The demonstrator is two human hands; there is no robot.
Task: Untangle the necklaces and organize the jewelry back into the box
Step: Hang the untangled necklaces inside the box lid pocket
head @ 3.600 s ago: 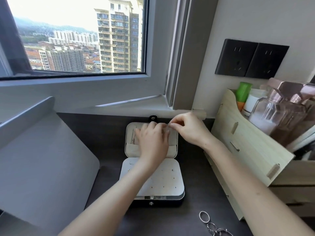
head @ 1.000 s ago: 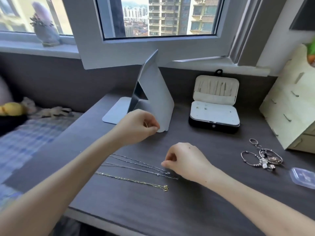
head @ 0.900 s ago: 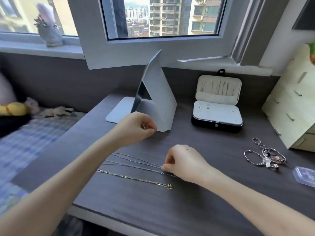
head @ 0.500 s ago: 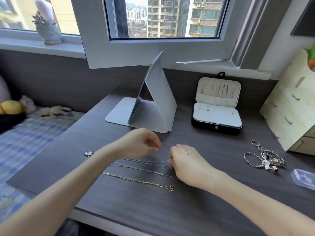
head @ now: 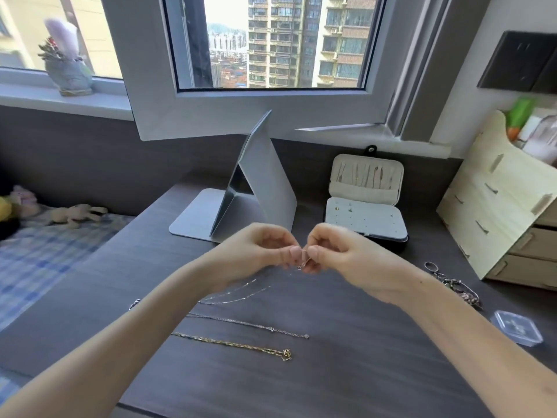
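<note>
My left hand (head: 256, 251) and my right hand (head: 340, 254) meet above the dark desk, fingertips together, pinching the clasp end of a thin silver necklace (head: 238, 292). Its chain trails down to the desk on the left. Another silver necklace (head: 250, 324) and a gold necklace (head: 235, 346) lie straight on the desk nearer me. The open jewelry box (head: 366, 212) stands behind my right hand, several chains hanging in its lid, small studs on its white tray.
A folded grey mirror stand (head: 241, 191) sits left of the box. Rings and bracelets (head: 452, 285) are heaped at the right, by a small clear plastic case (head: 517, 327). A wooden drawer organizer (head: 506, 212) fills the right edge. The desk's front edge lies below my forearms.
Both hands have lifted off the desk and come together, raising one end of the thin silver necklace. The two other necklaces have stayed flat.
</note>
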